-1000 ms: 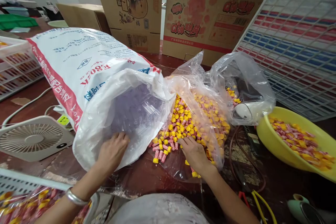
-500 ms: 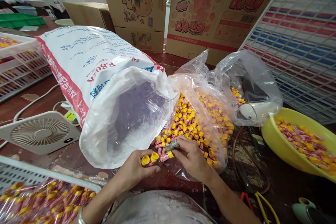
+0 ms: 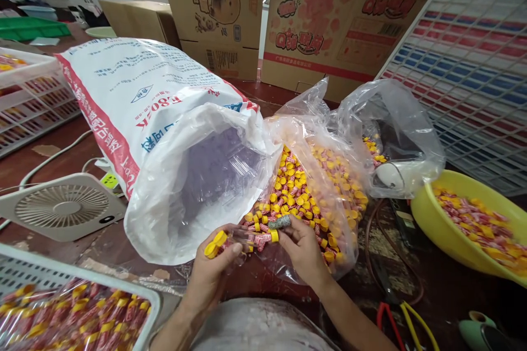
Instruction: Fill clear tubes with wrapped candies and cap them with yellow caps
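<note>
My left hand (image 3: 212, 269) is closed around small tubes with yellow caps (image 3: 216, 243) and a clear plastic sleeve or tube (image 3: 244, 234) that points right. Between the thumb and fingers of my right hand (image 3: 302, 252) is a yellow-capped red-and-white tube (image 3: 265, 239), its patterned end against or close to the clear plastic. A grey speckled wrap (image 3: 280, 222) sits at my right index fingertip. Behind both hands, a clear plastic bag (image 3: 343, 219) spills many similar yellow-capped tubes (image 3: 292, 181). The open mouth of a large white sack (image 3: 160, 214) lies left of them.
A white basket (image 3: 153, 307) of filled clear packs stands front left, near a small fan (image 3: 68, 208). At right are a yellow basin (image 3: 424, 214), pliers (image 3: 405, 307) and a wire rack (image 3: 465, 82). Cardboard boxes (image 3: 321, 71) line the back.
My left hand has shifted a little left and turned, showing the clear plastic between the hands. My right hand has moved slightly right, still with a yellow-capped tube.
</note>
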`<state>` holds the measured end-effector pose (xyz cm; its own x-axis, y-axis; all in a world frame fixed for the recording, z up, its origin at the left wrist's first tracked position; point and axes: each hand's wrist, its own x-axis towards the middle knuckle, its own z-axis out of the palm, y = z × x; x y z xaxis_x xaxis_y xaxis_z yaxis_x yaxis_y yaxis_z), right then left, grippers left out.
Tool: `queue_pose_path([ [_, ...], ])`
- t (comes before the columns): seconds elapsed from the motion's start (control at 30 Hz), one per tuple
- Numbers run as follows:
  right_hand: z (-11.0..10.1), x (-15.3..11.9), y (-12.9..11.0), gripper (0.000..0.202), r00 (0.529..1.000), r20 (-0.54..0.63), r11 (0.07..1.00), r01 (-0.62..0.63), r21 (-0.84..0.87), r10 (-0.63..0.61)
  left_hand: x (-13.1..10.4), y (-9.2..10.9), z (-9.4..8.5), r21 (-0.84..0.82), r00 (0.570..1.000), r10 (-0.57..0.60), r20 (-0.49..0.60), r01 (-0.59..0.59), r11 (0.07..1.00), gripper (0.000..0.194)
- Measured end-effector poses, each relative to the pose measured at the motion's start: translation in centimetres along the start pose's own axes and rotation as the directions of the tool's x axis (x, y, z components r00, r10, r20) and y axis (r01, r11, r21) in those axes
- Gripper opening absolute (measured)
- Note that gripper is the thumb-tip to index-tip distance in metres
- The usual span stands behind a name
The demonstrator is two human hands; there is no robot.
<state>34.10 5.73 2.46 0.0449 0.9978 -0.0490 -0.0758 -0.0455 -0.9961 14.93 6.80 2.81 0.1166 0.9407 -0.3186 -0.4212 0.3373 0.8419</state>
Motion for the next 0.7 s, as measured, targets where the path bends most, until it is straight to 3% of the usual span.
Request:
queue_pose_path([
  [0.07, 0.7, 0.1, 0.3, 0.021, 0.996, 0.027, 0.987, -0.083, 0.135, 0.081, -0.6, -0.2, 0.0, 0.175, 0.986, 0.166, 0.001, -0.163, 0.971, 0.028],
  [0.13, 1.3, -0.1, 0.3, 0.03, 0.985, 0.07, 0.946, -0.17, 0.275, 0.157, -1.0, 0.0, -0.2, 0.372, 0.92, 0.37, 0.126, -0.389, 0.842, 0.02],
  [0.23, 1.9, -0.8, -0.1, 0.047, 0.961, 0.215, 0.869, -0.252, 0.426, 0.173, -1.3, 0.6, -0.7, 0.484, 0.686, 0.551, 0.476, -0.727, 0.487, 0.033],
  [0.27, 2.0, -1.0, -0.4, 0.053, 0.952, 0.271, 0.866, -0.251, 0.433, 0.141, -1.3, 0.8, -0.8, 0.486, 0.612, 0.558, 0.561, -0.789, 0.376, 0.038],
  [0.33, 2.1, -1.4, -1.0, 0.068, 0.933, 0.352, 0.889, -0.224, 0.4, 0.076, -1.2, 1.0, -0.9, 0.488, 0.521, 0.557, 0.647, -0.844, 0.223, 0.042],
  [0.4, 2.2, -1.6, -1.4, 0.082, 0.928, 0.369, 0.926, -0.177, 0.333, 0.045, -1.1, 0.9, -0.8, 0.481, 0.478, 0.566, 0.671, -0.862, 0.158, 0.04],
  [0.47, 2.1, -1.7, -1.4, 0.08, 0.941, 0.336, 0.964, -0.118, 0.24, 0.032, -1.1, 0.7, -0.9, 0.459, 0.455, 0.586, 0.67, -0.875, 0.155, 0.04],
  [0.5, 2.0, -1.7, -1.3, 0.076, 0.95, 0.312, 0.983, -0.071, 0.171, 0.015, -1.1, 0.6, -1.0, 0.47, 0.477, 0.584, 0.657, -0.864, 0.178, 0.041],
  [0.53, 1.9, -1.7, -1.2, 0.071, 0.959, 0.283, 0.996, -0.009, 0.084, -0.015, -1.1, 0.6, -1.1, 0.504, 0.529, 0.579, 0.621, -0.835, 0.222, 0.04],
  [0.57, 1.9, -1.8, -1.0, 0.067, 0.968, 0.246, 0.998, 0.062, -0.019, -0.055, -1.2, 0.7, -1.4, 0.559, 0.614, 0.559, 0.557, -0.775, 0.295, 0.038],
  [0.63, 2.1, -1.8, -0.6, 0.058, 0.968, 0.19, 0.945, 0.21, -0.251, -0.165, -1.3, 0.9, -1.9, 0.668, 0.84, 0.412, 0.352, -0.534, 0.519, 0.028],
  [0.67, 2.4, -1.8, -0.4, 0.056, 0.958, 0.18, 0.895, 0.275, -0.352, -0.224, -1.4, 1.0, -2.3, 0.677, 0.929, 0.277, 0.244, -0.368, 0.638, 0.026],
  [0.7, 2.8, -1.9, -0.2, 0.055, 0.943, 0.19, 0.84, 0.33, -0.43, -0.274, -1.5, 1.0, -2.6, 0.646, 0.978, 0.13, 0.161, -0.204, 0.736, 0.031],
])
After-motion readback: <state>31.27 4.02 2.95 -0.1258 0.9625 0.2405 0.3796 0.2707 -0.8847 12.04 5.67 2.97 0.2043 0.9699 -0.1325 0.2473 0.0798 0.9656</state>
